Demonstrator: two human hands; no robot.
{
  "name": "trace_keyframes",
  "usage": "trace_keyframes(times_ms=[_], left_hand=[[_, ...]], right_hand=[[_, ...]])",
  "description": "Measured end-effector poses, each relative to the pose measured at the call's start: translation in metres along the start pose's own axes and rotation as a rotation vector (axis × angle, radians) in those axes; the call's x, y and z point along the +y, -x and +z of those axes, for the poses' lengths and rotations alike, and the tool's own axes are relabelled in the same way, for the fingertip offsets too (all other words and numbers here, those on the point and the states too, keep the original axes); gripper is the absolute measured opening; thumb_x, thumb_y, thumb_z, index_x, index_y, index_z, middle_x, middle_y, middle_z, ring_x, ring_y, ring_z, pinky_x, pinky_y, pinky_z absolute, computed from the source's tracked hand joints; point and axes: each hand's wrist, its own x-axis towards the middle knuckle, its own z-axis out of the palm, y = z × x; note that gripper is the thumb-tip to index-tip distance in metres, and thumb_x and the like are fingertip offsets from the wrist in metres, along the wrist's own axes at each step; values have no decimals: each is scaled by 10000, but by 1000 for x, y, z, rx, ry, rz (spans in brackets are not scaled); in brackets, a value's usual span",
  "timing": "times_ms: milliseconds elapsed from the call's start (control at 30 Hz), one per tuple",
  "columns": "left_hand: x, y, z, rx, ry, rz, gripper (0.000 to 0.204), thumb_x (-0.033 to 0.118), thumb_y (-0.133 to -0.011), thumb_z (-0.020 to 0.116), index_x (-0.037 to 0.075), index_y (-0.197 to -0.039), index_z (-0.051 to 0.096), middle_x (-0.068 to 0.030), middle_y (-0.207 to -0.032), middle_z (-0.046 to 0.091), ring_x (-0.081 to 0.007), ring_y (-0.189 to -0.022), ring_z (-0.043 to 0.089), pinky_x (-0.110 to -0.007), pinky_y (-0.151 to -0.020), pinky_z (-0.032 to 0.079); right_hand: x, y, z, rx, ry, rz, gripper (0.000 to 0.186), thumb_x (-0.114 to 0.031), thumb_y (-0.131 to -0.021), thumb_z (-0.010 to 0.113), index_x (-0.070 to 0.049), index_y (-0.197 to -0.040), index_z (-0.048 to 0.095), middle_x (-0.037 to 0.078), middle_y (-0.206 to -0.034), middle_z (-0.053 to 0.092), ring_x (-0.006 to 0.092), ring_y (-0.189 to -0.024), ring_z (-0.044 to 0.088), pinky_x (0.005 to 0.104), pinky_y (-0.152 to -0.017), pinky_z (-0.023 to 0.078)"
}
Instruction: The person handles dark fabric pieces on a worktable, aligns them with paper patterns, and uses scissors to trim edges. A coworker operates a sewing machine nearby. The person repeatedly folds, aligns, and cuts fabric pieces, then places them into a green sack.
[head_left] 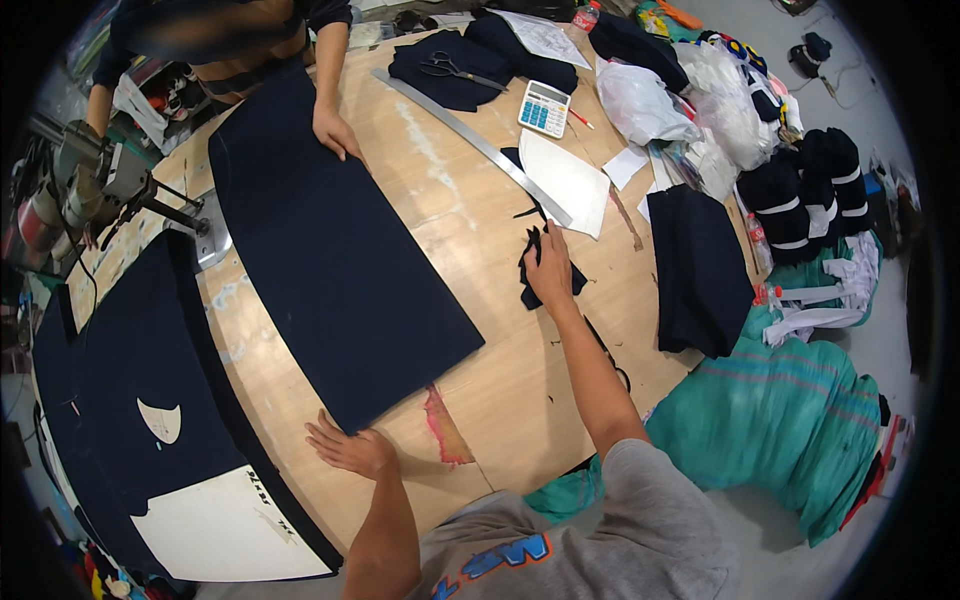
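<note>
A long navy fabric panel [330, 260] lies across the table. At its near corner my left hand [350, 447] rests on the wood, fingers spread and touching the cloth's edge. My right hand [548, 265] reaches far right, closed on a bunch of dark fabric scraps [535, 290]. Just beyond it ends a long steel ruler [470, 135], lying partly over a white paper pattern piece [570, 180]. A co-worker's hand [338, 128] presses on the panel's far side. Close to my right forearm lie black-handled scissors [610, 355], partly hidden.
A cutting machine [100, 165] stands at the left, its base plate on the table. Navy fabric [100, 370] with white pattern pieces [220, 530] covers the near left. A calculator [545, 108], shears [460, 72] and folded navy fabric [700, 270] lie right; green sacks [770, 420] stand beside the table.
</note>
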Motion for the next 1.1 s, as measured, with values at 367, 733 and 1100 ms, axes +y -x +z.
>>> trace_keyframes(times_ms=[367, 733, 1100], left_hand=[[-8, 4, 7, 53, -19, 131, 834, 401, -1017, 687, 57, -1701, 354, -148, -1819, 242, -384, -1695, 148, -545, -1360, 153], [-67, 5, -17, -87, 446, 295, 713, 224, -1087, 596, -45, -1686, 318, -185, -1807, 255, -426, -1677, 170, -565, -1356, 152], [-168, 65, -53, -359, 259, 611, 636, 271, -1135, 525, 77, -1714, 347, -231, -1823, 173, -451, -1686, 113, -612, -1348, 99]], right_hand=[[-27, 54, -21, -21, -39, -32, 536, -3, -979, 675, 40, -1495, 538, 234, -1251, 619, 421, -1185, 569, 514, -1063, 489], [-50, 94, -19, 97, -75, 108, 281, -1, -983, 690, 73, -1234, 589, 276, -1304, 554, 464, -1214, 577, 537, -1035, 500], [-55, 28, -155, 482, -575, 299, 355, -206, -974, 712, 61, -1178, 599, 259, -980, 714, 372, -903, 724, 464, -814, 561]])
